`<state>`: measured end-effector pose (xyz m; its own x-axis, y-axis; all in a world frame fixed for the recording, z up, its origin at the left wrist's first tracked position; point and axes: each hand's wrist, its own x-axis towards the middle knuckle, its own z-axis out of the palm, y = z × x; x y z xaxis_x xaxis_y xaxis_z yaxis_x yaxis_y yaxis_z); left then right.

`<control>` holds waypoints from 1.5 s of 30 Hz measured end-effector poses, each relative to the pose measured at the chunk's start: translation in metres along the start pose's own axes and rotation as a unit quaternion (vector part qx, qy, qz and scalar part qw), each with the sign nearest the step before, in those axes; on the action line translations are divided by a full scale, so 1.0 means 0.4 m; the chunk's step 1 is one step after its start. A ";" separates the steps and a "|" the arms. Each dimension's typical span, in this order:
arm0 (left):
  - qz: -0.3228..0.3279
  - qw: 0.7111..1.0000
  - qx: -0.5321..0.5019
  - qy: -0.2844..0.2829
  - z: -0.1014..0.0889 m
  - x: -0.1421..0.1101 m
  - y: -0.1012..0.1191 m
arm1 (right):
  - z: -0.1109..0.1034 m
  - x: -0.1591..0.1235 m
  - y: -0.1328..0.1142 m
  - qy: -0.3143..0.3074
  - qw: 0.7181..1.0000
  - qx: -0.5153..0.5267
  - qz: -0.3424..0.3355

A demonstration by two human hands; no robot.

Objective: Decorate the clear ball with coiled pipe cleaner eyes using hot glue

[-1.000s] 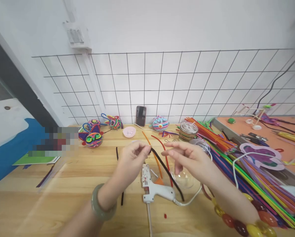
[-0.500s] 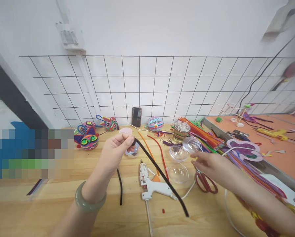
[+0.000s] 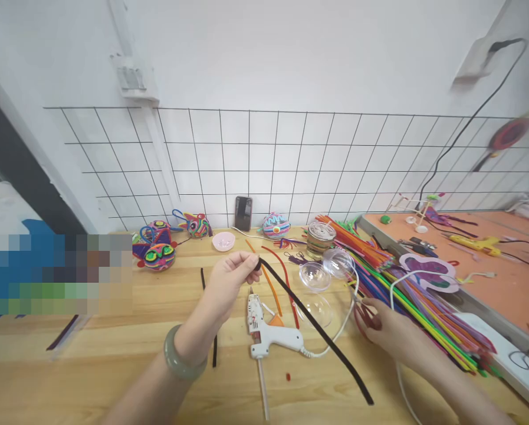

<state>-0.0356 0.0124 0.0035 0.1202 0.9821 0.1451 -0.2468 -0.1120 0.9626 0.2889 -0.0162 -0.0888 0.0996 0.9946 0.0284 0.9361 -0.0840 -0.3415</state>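
Note:
My left hand (image 3: 231, 284) is closed in a pinch on the coiled end of a black pipe cleaner (image 3: 321, 330). The rest of that strip slants down to the right, over the white glue gun's cord. On the right, my right hand (image 3: 399, 335) has its fingers closed around the handles of red scissors (image 3: 363, 320); the hand covers part of them. Below the pipe cleaner lies the white glue gun (image 3: 282, 338) with a glue stick in its back end. Another black pipe cleaner (image 3: 215, 352) lies behind my left wrist, partly hidden.
Clear plastic half-shells (image 3: 315, 276) and a lidded jar (image 3: 321, 238) stand ahead of my right hand. A bundle of coloured pipe cleaners (image 3: 423, 307) runs along the right. Wrapped fish-like figures (image 3: 159, 255), a pink dish (image 3: 223, 241) and a phone (image 3: 243, 213) sit at the back.
My right hand has come down onto the scissors and closed around their handles. My left hand, still pinching the black pipe cleaner, appears slightly further right, and the view has shifted.

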 end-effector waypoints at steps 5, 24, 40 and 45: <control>-0.043 0.995 -0.084 -0.011 0.027 -0.016 0.001 | -0.062 -0.032 -0.036 0.016 0.949 0.310 -0.045; -0.146 0.965 -0.212 -0.042 0.110 -0.080 -0.023 | -0.034 -0.114 -0.274 0.157 0.918 0.088 -0.352; -0.155 0.964 -0.214 -0.020 0.139 -0.092 -0.044 | -0.043 -0.114 -0.323 0.204 0.906 0.044 -0.367; -0.141 0.967 -0.212 -0.011 0.142 -0.093 -0.049 | -0.043 -0.115 -0.329 0.202 0.914 0.019 -0.351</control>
<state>0.0192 -0.0304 -0.0077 0.2604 0.9603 -0.1003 -0.5729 0.2373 0.7845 0.1669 -0.0519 -0.0290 -0.3985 0.6979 0.5951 0.8054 0.5767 -0.1369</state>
